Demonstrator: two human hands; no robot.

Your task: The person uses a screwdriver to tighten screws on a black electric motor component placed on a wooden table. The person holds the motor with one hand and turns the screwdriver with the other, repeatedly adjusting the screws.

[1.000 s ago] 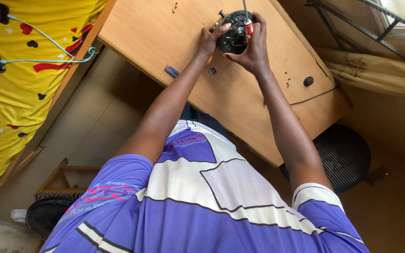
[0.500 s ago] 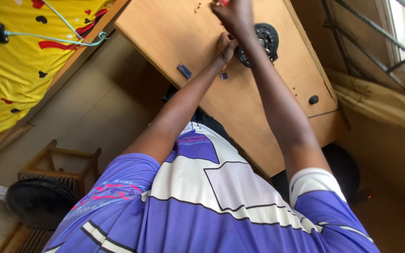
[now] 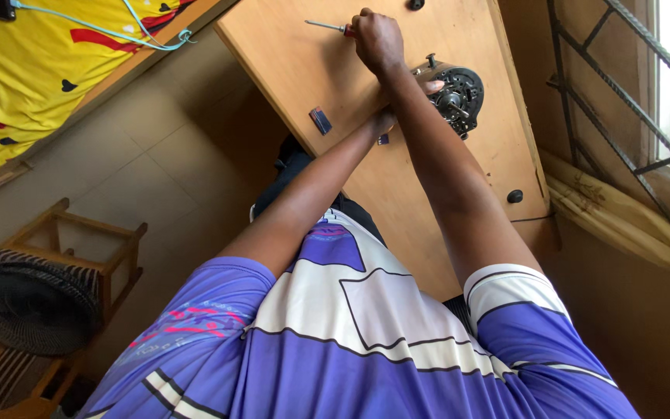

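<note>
Only the head view to go on here, looking straight down over my purple and white shirt (image 3: 366,341) at the wooden counter (image 3: 288,62), which runs diagonally across the upper middle of the frame.

My right hand (image 3: 378,40) is up at the top centre, fist closed around the red handle of a screwdriver (image 3: 329,27). The thin metal shaft sticks out to the left and lies low over the counter; can't say if the tip touches the wood.

My left hand (image 3: 397,109) reaches in under the right forearm, so most of it is covered. I see fingertips pressed against the left edge of the motor (image 3: 451,91), a round black and grey part with open metal innards, sitting on the counter in the upper right. Whether that hand is really gripping it or just resting there, I can't tell.

Just left of where the arms cross there's a small dark blue block (image 3: 320,120) on the counter, and a black knob (image 3: 514,196) sits near the counter's lower right end.

Off the counter: yellow cloth (image 3: 32,85) with red and black shapes in the upper left, a light blue cable (image 3: 129,31) trailing over it, a fan grille (image 3: 32,306) on a low wooden stool (image 3: 79,233) at lower left, and window bars (image 3: 622,101) on the right.
</note>
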